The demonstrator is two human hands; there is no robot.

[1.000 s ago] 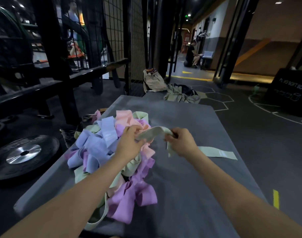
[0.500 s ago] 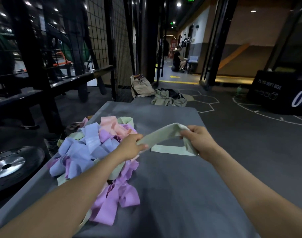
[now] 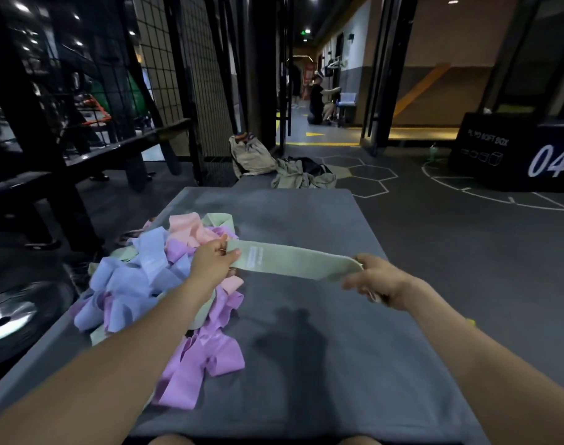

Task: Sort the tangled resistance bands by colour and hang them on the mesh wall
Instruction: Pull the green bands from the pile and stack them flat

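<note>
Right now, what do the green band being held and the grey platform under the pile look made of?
Green band: seemingly woven elastic fabric, matte, with a printed label; it spans flat between left hand and right hand. Grey platform: likely padded, suede-like matte cover, unevenly brushed-looking.

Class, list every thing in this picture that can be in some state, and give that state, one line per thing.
Green band: pulled out flat between both hands, free of the pile.
Left hand: pinches one end of the green band.
Right hand: grips the other end.
Pile of bands: tangled, colours mixed, on the grey mat.
Mesh wall: no bands seen hanging.
</note>
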